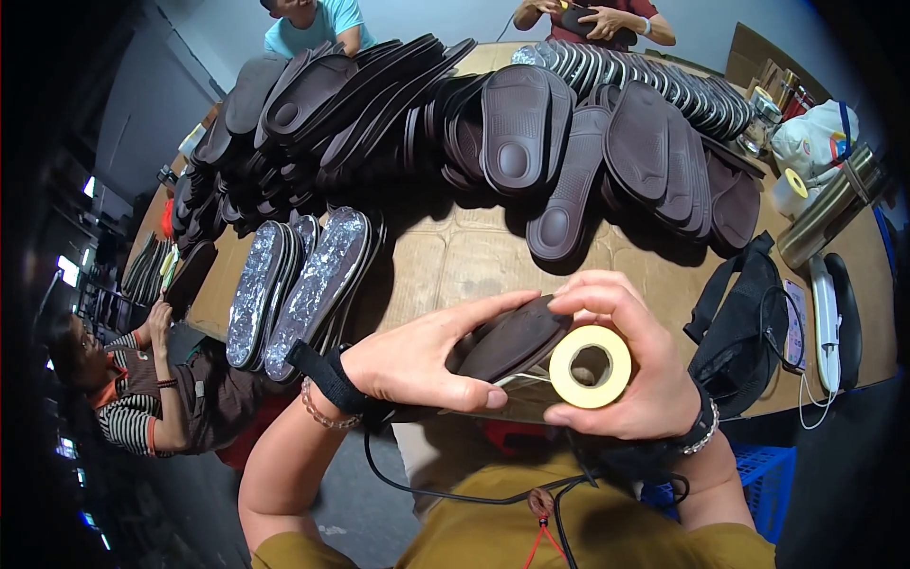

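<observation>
My left hand point(422, 358) grips a dark brown shoe sole point(517, 339) from the left side, thumb under it and fingers along its top edge. My right hand point(630, 365) holds a roll of yellow tape point(591, 367) against the right end of the same sole, fingers curled over the top. Both hands are close to my chest, above the near edge of the cardboard-covered table point(455, 261).
Rows of dark brown soles point(517, 128) are stacked across the table's far side, with silver-backed soles point(318, 280) at the left. A black bag point(749, 322), metal flask point(834, 209) and tape roll point(789, 190) lie right. Other people sit across and at the left.
</observation>
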Tool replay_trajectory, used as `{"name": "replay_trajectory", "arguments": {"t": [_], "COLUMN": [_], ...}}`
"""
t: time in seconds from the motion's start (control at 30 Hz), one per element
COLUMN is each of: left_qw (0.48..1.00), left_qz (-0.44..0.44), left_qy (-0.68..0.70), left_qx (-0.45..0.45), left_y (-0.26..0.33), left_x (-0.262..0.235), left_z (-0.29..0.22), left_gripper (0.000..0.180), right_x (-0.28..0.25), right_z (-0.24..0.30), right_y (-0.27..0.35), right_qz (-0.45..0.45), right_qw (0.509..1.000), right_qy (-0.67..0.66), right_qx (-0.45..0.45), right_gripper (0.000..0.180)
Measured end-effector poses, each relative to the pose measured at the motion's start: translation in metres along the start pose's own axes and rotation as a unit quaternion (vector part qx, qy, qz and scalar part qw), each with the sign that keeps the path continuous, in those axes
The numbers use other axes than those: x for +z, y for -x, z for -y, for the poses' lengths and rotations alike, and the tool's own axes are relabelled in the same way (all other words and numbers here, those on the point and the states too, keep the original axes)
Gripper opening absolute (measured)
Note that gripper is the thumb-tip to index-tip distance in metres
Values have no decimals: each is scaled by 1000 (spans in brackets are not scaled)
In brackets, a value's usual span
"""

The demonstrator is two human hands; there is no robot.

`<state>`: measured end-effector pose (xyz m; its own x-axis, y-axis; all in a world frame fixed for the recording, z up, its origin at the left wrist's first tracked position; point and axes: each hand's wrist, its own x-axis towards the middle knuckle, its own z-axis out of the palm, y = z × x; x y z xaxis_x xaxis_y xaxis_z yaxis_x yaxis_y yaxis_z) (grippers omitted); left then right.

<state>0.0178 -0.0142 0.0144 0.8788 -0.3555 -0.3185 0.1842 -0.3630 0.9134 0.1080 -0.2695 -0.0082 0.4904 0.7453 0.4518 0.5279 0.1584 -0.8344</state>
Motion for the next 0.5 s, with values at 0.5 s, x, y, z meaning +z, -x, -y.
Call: {"name": "replay_trajectory", "arguments": {"t": [0.5], "left_qw": [995], "left_qz": [-82], "left_qy": [-37], "left_qx": [36], "left_y": [-1], "left_x": [6], "left_z": [7], "left_gripper": [110], "right_x": [6], "right_z": [-7], "right_y": [3], "right_qz": [-193], "right_qw": [977], "right_qy": [34], "right_qx": [85], "right_gripper": [59]}}
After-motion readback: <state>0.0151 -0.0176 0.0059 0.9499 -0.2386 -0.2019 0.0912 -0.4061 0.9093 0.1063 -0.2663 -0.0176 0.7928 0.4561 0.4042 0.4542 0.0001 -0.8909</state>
